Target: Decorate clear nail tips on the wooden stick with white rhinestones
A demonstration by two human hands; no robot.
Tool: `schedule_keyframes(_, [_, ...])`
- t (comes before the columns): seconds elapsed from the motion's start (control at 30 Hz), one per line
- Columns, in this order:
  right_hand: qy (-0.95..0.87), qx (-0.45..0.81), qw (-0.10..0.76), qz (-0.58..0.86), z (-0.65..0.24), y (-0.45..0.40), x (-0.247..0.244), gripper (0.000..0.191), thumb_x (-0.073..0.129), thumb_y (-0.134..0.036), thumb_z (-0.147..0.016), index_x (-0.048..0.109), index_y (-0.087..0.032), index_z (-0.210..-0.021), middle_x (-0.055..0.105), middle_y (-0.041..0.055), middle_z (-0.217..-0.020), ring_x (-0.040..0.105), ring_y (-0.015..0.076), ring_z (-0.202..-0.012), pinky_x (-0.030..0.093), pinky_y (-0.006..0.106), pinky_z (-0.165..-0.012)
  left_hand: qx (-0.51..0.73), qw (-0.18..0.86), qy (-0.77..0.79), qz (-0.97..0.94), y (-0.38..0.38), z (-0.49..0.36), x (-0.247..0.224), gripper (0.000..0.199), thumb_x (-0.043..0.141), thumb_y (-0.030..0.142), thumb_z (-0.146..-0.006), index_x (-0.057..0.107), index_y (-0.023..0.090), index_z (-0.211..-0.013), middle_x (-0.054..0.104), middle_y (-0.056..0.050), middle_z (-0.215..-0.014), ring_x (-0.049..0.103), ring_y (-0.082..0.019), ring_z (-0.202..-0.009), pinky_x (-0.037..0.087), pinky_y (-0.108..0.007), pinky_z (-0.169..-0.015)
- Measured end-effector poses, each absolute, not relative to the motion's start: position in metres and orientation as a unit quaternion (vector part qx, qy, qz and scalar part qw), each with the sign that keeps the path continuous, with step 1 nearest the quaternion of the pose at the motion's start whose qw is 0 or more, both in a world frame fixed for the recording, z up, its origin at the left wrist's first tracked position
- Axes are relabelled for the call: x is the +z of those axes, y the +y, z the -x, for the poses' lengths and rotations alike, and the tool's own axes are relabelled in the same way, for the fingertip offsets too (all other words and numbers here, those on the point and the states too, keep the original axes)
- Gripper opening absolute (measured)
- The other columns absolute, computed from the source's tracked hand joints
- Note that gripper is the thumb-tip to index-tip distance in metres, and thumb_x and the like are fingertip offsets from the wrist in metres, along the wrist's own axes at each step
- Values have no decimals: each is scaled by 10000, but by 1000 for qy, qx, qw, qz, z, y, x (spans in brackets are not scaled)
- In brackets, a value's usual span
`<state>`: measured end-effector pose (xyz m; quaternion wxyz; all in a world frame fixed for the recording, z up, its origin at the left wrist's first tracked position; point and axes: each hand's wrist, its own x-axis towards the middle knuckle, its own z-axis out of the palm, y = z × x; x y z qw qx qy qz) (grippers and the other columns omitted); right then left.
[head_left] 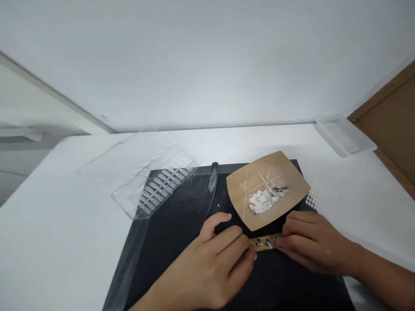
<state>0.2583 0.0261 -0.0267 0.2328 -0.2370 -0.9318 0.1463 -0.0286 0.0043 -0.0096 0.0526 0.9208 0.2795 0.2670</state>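
A narrow yellowish strip (263, 243) with small dark and silvery pieces on it lies over the black mat (168, 242). My left hand (220, 259) grips its left end with curled fingers, the thumb raised away from it. At the strip's right end, my right hand (311, 242) pinches it between thumb and fingers. Just beyond the strip sits a brown paper tray (236, 185), holding a pile of small white pieces (264, 201), thin pale sticks and some dark bits.
A clear plastic case (123, 196) with rows of pale nail-shaped pieces (162, 188) overlaps the mat's back left. A dark curved strip (212, 185) stands near the middle. White dots (320, 198) lie right of the tray; a translucent box (346, 136) is at back right.
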Motion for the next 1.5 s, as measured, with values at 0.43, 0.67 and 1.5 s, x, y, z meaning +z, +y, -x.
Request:
schedule_keyframes(0.43, [-916, 211, 241, 240, -260, 28, -31, 36, 634, -153, -1020, 632, -188, -1014, 641, 24, -865, 546, 148, -762, 402, 282, -670, 263, 40, 290, -920, 9, 30, -5, 165, 601, 138, -1043, 688, 209, -922, 673, 45, -833, 590, -126, -801, 272, -420, -1113])
schedule_keyframes(0.67, [-907, 230, 225, 271, -262, 26, -31, 51, 610, -177, -1011, 623, -204, -1053, 658, 9, -865, 570, 138, -735, 379, 270, -655, 276, 1, 276, -921, 10, 28, -8, 202, 667, 159, -1018, 645, 179, -819, 679, 33, -823, 571, -129, -780, 309, -443, -1025])
schedule_keyframes(1.5, [-920, 186, 183, 291, -261, 22, -28, 73, 556, -201, -1027, 626, -221, -1019, 650, 3, -870, 572, 156, -739, 353, 292, -657, 265, -30, 238, -934, 11, 26, -7, 227, 640, 191, -1031, 603, 176, -808, 645, 9, -796, 576, -138, -750, 448, -338, -839])
